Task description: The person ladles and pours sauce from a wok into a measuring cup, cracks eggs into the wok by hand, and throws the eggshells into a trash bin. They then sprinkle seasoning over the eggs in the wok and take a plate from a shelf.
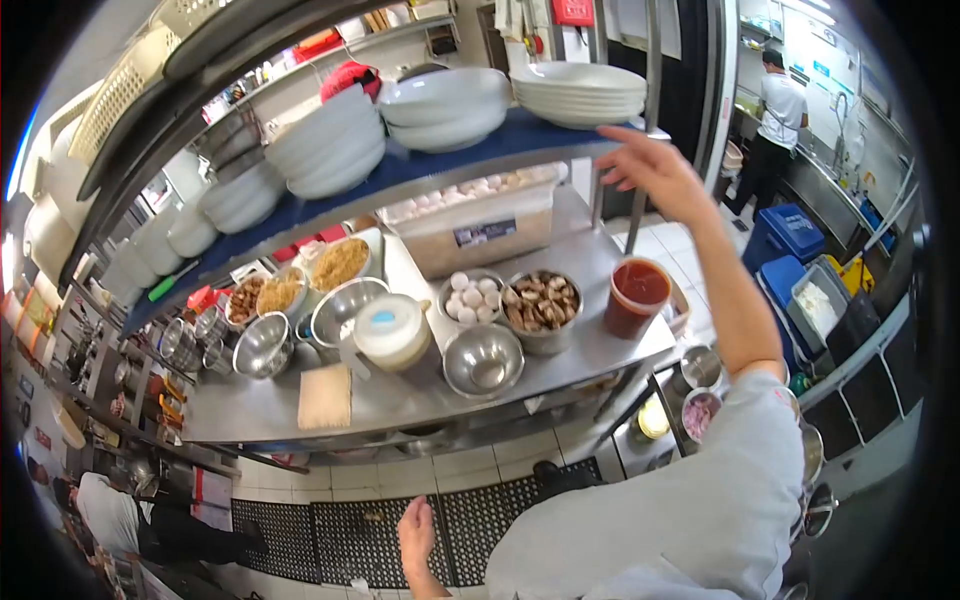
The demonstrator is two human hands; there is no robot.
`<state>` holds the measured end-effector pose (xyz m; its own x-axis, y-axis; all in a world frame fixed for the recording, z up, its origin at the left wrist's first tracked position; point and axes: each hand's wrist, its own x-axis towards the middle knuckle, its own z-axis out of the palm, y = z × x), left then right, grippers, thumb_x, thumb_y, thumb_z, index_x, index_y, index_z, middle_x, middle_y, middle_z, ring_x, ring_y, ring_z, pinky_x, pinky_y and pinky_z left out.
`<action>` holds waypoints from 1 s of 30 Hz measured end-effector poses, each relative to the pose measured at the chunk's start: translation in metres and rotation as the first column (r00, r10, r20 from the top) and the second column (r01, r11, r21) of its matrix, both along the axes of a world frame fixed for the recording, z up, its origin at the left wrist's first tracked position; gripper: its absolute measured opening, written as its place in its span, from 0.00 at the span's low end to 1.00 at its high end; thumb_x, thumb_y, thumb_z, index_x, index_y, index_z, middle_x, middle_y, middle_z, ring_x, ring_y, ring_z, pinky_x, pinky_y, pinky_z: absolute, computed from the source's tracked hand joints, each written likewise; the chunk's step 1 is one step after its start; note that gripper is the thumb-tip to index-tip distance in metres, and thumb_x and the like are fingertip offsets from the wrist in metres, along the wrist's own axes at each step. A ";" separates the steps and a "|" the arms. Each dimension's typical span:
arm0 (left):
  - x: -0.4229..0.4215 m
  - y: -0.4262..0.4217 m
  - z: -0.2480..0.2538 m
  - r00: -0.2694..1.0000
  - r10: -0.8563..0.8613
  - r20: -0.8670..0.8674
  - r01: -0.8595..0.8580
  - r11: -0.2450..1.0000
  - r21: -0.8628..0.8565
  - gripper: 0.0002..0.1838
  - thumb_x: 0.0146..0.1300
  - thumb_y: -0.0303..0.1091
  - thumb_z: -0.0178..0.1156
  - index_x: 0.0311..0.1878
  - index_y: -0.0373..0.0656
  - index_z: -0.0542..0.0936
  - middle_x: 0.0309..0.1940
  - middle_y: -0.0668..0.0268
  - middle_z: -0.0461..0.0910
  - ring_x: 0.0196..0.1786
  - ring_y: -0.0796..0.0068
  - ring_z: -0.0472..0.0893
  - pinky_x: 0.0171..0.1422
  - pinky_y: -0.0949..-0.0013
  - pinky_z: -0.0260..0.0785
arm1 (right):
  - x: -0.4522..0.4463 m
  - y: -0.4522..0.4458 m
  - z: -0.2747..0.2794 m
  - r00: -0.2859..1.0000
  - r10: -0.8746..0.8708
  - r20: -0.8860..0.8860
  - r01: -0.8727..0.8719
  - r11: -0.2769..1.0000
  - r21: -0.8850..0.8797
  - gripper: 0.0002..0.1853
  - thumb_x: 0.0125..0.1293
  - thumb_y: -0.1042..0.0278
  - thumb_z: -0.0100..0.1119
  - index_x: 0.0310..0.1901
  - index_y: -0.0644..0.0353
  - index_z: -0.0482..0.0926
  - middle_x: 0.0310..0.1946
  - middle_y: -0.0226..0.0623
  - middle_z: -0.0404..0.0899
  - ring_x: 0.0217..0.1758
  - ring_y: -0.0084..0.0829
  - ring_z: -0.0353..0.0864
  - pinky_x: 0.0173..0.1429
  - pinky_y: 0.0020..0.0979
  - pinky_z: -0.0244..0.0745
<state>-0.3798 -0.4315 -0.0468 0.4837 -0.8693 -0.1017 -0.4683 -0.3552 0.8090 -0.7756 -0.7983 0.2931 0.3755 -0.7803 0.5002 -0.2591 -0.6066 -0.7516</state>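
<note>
My right hand (650, 172) is raised at the right end of the blue shelf, beside a stack of white plates (578, 92), its fingers apart and nothing held. Low over the floor mat, my left hand (416, 530) hangs in front of the counter, its fingers bent and small in view; whether they close on anything does not show. On the steel counter (600, 385) stand a container of red sauce (632, 298), a bowl of brown pieces (541, 302), a bowl of eggs (472, 298), an empty steel bowl (483, 362) and a lidded tub (390, 332).
White bowls (445, 105) line the shelf above a large plastic bin (480, 235). A folded cloth (325, 397) lies at the counter's front edge. One person (783, 115) stands at the back right, another (115, 515) at the lower left. Black mats (360, 540) cover the floor.
</note>
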 end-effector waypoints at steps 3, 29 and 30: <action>-0.011 -0.054 0.031 0.942 -0.063 -0.329 0.041 0.996 -0.073 0.22 0.68 0.32 0.56 0.62 0.32 0.71 0.53 0.55 0.79 0.53 0.69 0.80 0.58 0.69 0.71 | -0.020 -0.030 0.038 0.999 -0.041 -0.018 0.039 0.992 -0.123 0.22 0.76 0.61 0.45 0.68 0.56 0.67 0.41 0.33 0.82 0.37 0.18 0.79 0.42 0.21 0.74; -0.079 -0.281 0.275 0.489 -0.863 0.128 0.782 0.369 -0.502 0.10 0.64 0.28 0.59 0.47 0.35 0.81 0.49 0.55 0.82 0.51 0.63 0.81 0.55 0.66 0.72 | -0.004 -0.195 0.058 0.861 -0.508 0.037 0.266 0.388 -0.882 0.21 0.55 0.55 0.71 0.49 0.52 0.78 0.16 0.40 0.76 0.21 0.42 0.80 0.25 0.35 0.71; -0.083 -0.288 0.280 0.504 -0.854 0.129 0.773 0.380 -0.507 0.10 0.64 0.28 0.59 0.47 0.35 0.81 0.49 0.55 0.82 0.51 0.63 0.81 0.55 0.66 0.72 | -0.005 -0.198 0.065 0.844 -0.532 0.077 0.290 0.331 -0.898 0.18 0.59 0.56 0.68 0.49 0.51 0.78 0.15 0.40 0.74 0.21 0.41 0.80 0.24 0.36 0.71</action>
